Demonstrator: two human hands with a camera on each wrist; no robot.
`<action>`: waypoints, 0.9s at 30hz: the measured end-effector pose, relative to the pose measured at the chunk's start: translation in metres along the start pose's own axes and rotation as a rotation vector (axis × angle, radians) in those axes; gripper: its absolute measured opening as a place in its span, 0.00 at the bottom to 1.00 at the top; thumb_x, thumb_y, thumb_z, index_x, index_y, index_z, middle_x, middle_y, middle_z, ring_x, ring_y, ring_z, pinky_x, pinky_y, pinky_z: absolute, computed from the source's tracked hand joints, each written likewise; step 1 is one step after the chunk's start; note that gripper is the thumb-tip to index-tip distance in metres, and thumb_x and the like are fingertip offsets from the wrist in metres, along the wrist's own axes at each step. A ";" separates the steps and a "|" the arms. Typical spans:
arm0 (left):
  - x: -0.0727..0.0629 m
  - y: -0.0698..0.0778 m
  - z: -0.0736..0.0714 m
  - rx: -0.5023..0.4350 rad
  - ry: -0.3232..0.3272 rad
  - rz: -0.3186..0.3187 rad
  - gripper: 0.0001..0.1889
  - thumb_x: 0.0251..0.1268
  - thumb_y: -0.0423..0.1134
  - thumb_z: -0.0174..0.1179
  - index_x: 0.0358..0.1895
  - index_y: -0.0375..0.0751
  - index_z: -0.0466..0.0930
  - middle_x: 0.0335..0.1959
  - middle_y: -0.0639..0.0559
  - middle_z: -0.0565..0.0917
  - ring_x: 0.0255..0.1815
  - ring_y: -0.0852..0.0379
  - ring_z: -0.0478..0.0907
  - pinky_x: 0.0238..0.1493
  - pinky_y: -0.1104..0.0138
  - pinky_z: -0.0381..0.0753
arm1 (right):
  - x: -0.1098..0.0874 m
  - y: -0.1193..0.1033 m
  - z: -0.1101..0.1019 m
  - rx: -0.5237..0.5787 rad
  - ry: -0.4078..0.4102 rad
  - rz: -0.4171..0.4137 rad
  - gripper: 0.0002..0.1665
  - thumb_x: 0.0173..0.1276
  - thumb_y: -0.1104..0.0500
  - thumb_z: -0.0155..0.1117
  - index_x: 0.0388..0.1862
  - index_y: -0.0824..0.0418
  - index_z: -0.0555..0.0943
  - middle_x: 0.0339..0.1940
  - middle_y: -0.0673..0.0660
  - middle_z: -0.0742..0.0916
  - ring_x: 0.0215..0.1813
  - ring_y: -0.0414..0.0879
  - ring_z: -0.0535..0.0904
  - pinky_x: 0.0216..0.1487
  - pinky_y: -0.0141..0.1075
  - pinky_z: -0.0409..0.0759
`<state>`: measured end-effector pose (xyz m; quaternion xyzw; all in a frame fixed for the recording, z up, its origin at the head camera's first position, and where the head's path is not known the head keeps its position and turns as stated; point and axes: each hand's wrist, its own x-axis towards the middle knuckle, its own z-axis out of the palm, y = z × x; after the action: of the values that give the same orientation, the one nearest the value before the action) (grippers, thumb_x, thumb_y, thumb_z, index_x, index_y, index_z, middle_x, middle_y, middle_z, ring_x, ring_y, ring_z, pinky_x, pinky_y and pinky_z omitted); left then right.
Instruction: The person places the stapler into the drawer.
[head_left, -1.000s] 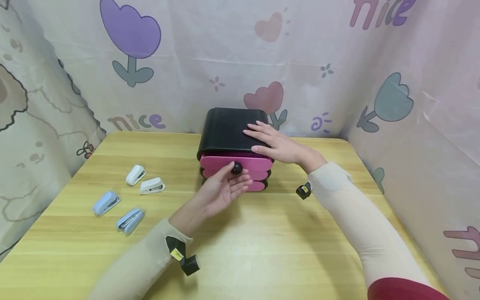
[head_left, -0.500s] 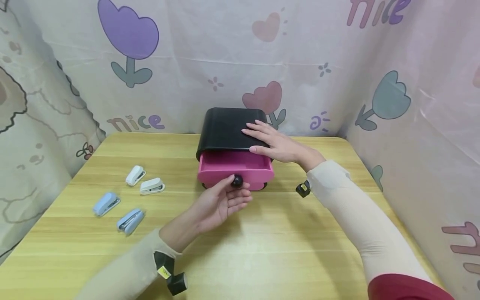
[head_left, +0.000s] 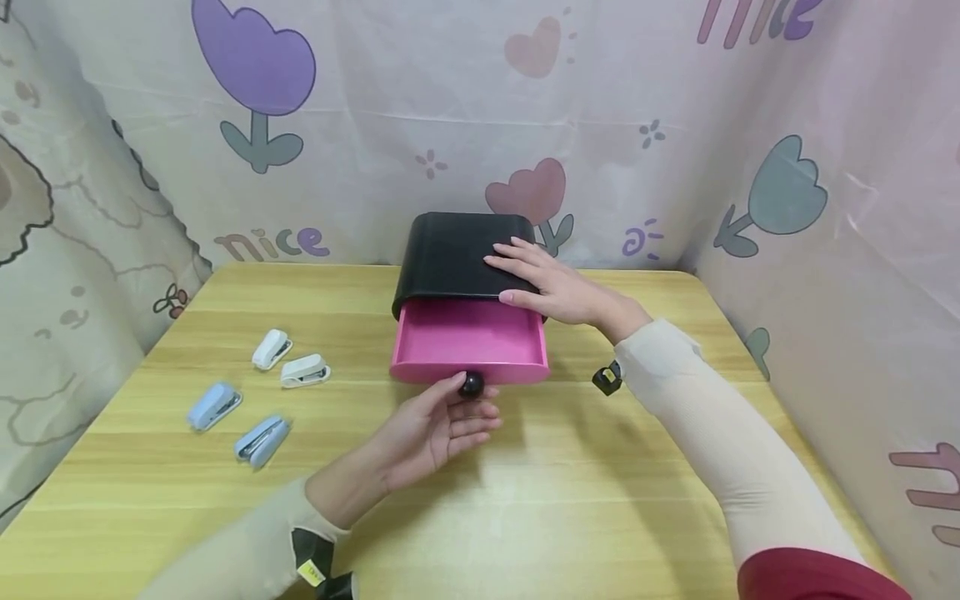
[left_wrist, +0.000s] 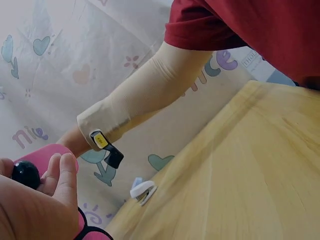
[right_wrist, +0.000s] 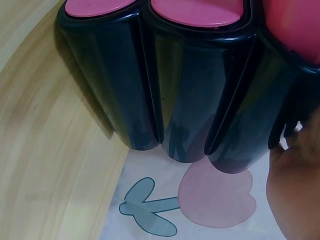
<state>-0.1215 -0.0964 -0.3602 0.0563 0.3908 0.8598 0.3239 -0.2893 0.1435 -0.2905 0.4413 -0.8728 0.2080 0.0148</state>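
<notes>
A black drawer cabinet (head_left: 461, 250) with pink drawers stands at the back middle of the table. Its top drawer (head_left: 472, 333) is pulled well out, and the inside shows bare pink. My left hand (head_left: 427, 429) pinches the drawer's round black knob (head_left: 471, 384) between thumb and forefinger, the other fingers loosely extended. In the left wrist view the same knob (left_wrist: 26, 174) sits between those fingers. Fingers spread, my right hand (head_left: 551, 283) rests flat on the right side of the cabinet's top. The right wrist view shows the cabinet's black side (right_wrist: 195, 95) and the lower pink drawer fronts.
On the left of the table lie two white staplers (head_left: 272, 349) and two blue staplers (head_left: 213, 406). A printed curtain (head_left: 375, 125) hangs behind and along both sides of the wooden table (head_left: 570, 500).
The top drawer has slid out toward me from nearly closed, my left hand drawing back with its knob. My right hand has stayed on the cabinet top.
</notes>
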 end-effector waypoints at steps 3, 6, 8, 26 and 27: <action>-0.001 -0.001 -0.004 0.008 -0.015 -0.016 0.22 0.76 0.51 0.50 0.56 0.36 0.77 0.43 0.44 0.85 0.49 0.50 0.83 0.63 0.58 0.73 | 0.000 0.000 0.001 -0.004 -0.003 -0.004 0.36 0.74 0.40 0.52 0.78 0.45 0.60 0.79 0.47 0.58 0.80 0.45 0.39 0.76 0.51 0.41; -0.002 -0.002 -0.006 0.023 -0.036 -0.020 0.22 0.76 0.52 0.49 0.57 0.37 0.77 0.44 0.44 0.86 0.50 0.49 0.83 0.61 0.59 0.75 | 0.001 0.001 0.001 -0.008 0.005 -0.007 0.36 0.74 0.39 0.52 0.77 0.45 0.61 0.79 0.47 0.58 0.80 0.45 0.39 0.76 0.51 0.41; -0.002 -0.002 -0.008 0.030 -0.049 -0.024 0.23 0.76 0.52 0.49 0.57 0.37 0.77 0.44 0.45 0.86 0.50 0.49 0.83 0.60 0.59 0.75 | 0.001 0.001 0.002 -0.007 0.011 -0.007 0.36 0.74 0.39 0.52 0.77 0.45 0.61 0.79 0.46 0.58 0.80 0.45 0.39 0.76 0.51 0.42; -0.007 -0.009 -0.008 0.134 -0.096 -0.046 0.27 0.77 0.53 0.46 0.64 0.33 0.70 0.46 0.44 0.85 0.50 0.48 0.83 0.58 0.56 0.77 | 0.000 0.001 0.004 0.002 0.012 -0.009 0.36 0.74 0.38 0.52 0.77 0.45 0.61 0.79 0.48 0.59 0.80 0.47 0.40 0.76 0.51 0.41; -0.008 -0.009 -0.009 0.147 -0.096 -0.048 0.28 0.77 0.53 0.46 0.64 0.32 0.69 0.46 0.44 0.85 0.50 0.48 0.83 0.59 0.55 0.76 | 0.000 0.001 0.003 0.001 0.014 -0.013 0.36 0.74 0.39 0.52 0.77 0.46 0.61 0.79 0.48 0.59 0.80 0.47 0.40 0.76 0.51 0.41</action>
<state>-0.1139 -0.1022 -0.3715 0.1116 0.4383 0.8171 0.3575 -0.2893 0.1429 -0.2941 0.4455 -0.8697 0.2115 0.0222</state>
